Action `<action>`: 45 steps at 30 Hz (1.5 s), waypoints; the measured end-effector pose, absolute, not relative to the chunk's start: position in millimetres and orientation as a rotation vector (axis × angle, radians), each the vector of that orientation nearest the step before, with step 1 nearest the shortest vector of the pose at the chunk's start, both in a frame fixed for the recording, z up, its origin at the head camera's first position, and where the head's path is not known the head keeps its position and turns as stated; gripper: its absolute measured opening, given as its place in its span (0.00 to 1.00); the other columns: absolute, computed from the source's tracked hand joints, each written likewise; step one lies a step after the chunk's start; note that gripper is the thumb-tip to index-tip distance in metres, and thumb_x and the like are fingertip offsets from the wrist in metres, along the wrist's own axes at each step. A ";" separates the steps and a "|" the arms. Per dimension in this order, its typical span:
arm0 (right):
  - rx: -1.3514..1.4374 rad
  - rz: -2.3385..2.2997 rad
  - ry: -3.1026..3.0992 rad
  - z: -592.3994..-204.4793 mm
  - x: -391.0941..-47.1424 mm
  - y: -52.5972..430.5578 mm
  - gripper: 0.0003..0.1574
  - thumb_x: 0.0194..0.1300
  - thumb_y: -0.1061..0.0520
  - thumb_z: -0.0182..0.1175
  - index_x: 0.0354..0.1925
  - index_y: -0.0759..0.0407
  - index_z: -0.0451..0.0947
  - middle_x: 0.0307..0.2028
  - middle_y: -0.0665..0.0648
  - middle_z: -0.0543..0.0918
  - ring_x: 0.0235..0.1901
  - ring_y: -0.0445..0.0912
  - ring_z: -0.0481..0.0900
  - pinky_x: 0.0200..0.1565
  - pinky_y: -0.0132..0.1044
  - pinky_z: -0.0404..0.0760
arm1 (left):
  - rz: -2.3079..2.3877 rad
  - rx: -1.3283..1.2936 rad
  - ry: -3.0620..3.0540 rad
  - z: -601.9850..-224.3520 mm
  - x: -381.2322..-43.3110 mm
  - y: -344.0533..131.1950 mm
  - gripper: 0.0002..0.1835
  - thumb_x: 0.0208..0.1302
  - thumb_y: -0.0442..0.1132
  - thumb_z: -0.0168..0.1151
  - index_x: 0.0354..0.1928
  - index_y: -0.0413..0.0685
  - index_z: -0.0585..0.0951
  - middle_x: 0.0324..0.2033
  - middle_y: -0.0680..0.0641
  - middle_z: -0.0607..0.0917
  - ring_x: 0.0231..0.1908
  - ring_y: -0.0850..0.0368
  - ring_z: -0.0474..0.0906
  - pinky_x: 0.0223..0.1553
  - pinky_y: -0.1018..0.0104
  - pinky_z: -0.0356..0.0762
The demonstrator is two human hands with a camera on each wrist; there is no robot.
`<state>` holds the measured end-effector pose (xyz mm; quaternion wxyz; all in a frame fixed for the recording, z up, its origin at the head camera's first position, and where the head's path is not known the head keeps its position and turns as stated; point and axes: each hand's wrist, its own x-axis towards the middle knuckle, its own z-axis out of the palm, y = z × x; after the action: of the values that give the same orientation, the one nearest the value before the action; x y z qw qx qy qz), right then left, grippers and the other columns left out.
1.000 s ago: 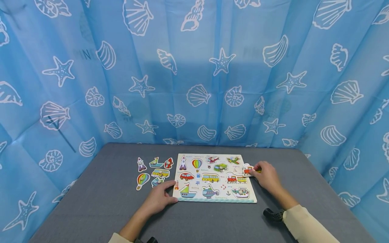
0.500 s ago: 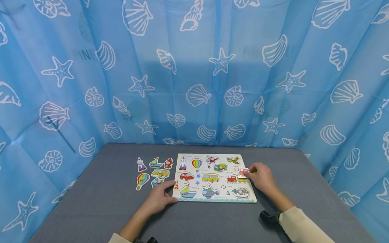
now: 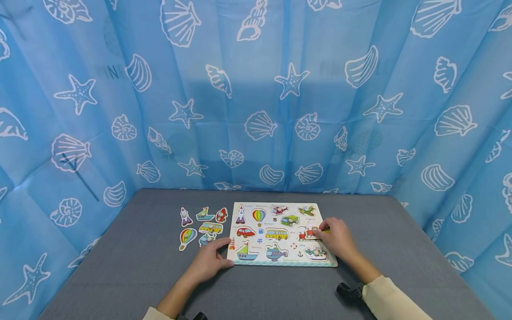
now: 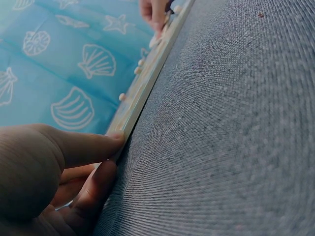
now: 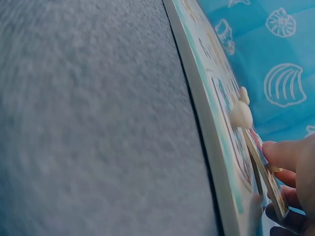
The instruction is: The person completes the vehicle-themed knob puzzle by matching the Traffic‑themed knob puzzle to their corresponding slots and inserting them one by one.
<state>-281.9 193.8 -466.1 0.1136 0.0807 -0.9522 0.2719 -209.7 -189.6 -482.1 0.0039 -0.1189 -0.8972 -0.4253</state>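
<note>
A white wooden puzzle board [image 3: 288, 263] with vehicle pictures lies flat on the table. My left hand [image 3: 210, 260] grips its left edge near the front corner, the thumb [image 4: 96, 146] against the board's side in the left wrist view. In my right hand [image 3: 338, 238] is a red-and-yellow train piece [image 3: 310, 231], pinched between thumb and fingers. That piece sits over the printed train at the board's right side; the right wrist view shows it tilted above the surface. Knobbed ship [image 3: 316, 253], green truck [image 3: 290, 221], helicopter [image 3: 278, 210] and plane [image 3: 306, 210] pieces lie in the board.
Left of the board lie loose pieces: a rocket [image 3: 186, 217], a sailboat [image 3: 205, 214], a small red piece [image 3: 222, 215], a bus [image 3: 211, 228], a balloon [image 3: 187, 238] and a blue piece [image 3: 207, 239] partly behind my left hand. A blue shell-print curtain [image 3: 248, 146] hangs behind the grey table [image 3: 272, 293].
My right hand has moved left and slightly toward me, carrying the train piece from the board's right edge to over the printed train. My left hand has stayed at the board's edge.
</note>
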 end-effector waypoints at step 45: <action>0.312 0.738 -2.776 -463.8 -276.9 173.1 0.14 0.57 0.55 0.71 0.24 0.54 0.74 0.24 0.49 0.73 0.29 0.47 0.66 0.35 0.43 0.65 | -1.315 -0.391 -2.778 -481.8 -208.6 -188.8 0.33 0.47 0.36 0.77 0.58 0.38 0.78 0.50 0.42 0.81 0.18 0.63 0.70 0.21 0.68 0.69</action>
<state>-276.9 173.1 -463.8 0.1256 0.1072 -0.9532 0.2533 -208.6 -188.8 -481.8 0.0216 -0.1262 -0.8964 -0.4244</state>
